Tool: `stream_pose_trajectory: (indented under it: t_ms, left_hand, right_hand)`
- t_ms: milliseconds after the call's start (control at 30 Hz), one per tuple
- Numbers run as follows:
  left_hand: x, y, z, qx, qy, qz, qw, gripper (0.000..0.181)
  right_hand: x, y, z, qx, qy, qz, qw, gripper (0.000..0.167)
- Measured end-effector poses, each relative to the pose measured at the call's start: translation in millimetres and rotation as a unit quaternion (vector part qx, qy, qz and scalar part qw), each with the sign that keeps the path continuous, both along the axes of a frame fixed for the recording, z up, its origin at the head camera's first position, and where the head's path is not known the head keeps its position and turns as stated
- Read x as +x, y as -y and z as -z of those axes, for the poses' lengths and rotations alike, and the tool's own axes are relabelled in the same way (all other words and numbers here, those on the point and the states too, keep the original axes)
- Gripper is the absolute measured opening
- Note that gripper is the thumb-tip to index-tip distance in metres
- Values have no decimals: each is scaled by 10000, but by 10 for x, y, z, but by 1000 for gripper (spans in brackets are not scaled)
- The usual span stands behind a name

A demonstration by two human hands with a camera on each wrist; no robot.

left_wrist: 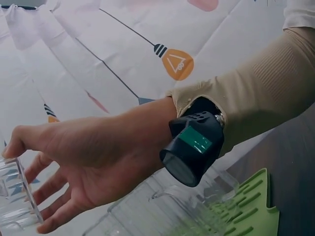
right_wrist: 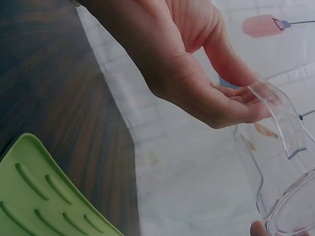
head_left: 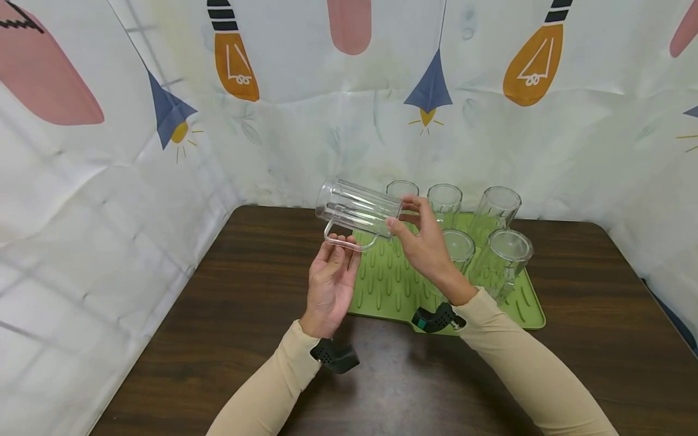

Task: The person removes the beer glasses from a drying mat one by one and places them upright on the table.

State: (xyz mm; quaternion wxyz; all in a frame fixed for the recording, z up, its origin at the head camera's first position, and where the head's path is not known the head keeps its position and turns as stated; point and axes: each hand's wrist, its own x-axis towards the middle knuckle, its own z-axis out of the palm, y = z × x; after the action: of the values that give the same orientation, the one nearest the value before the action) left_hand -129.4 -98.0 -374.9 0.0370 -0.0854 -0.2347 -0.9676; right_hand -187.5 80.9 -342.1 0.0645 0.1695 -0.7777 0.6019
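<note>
The raised mug [head_left: 358, 206] is lying crosswise in the air near the left end of the mat [head_left: 376, 297], its long axis running leftward from the right grip [head_left: 428, 242], which is clamping its right end, while the left grip [head_left: 331, 287] is pinching the handle [right_wrist: 286, 120].

**Six clear, ribbed, cylindrical mugs [head_left: 360, 209], one green studded mat [head_left: 382, 287]**

There are one bare left hand [head_left: 334, 287], one bare right hand [head_left: 428, 245], two beige fabric sleeves [head_left: 534, 369], two black wrist cameras [head_left: 338, 358], one dark brown wood-grained table [head_left: 218, 315]. White printed cloth [head_left: 305, 139] bears two orange bulbs [head_left: 235, 66], three blue cone-shaped lamps [head_left: 429, 88] and three rounded pink shapes [head_left: 349, 27].
</note>
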Motion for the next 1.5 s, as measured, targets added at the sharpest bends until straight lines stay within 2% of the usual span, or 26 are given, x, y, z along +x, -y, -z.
stream_pose_trajectory:
  t_ms: [233,600,867,1067,1333,1500]
  left_hand:
    - [-11,-35,-14,225,107,-186,9995,21]
    - [-19,-85,-65,341,209,-365,9985,15]
    - [-9,-101,-95,433,291,-447,9976,17]
    - [-25,-73,-139,672,137,-400,9968,9]
    - [-42,-34,-199,879,91,-365,9954,13]
    - [-58,25,-187,706,-173,-429,9964,11]
  right_hand:
    - [-8,9,6,-1,-18,-31,10000,57]
    - [-4,7,-16,64,13,-17,10000,60]
    - [-5,-10,-49,63,99,-123,9999,62]
    - [3,-51,-116,155,26,-347,9993,61]
    - [-17,-185,-185,130,-155,-436,9988,56]
    - [-9,-312,-266,500,-224,-363,9978,60]
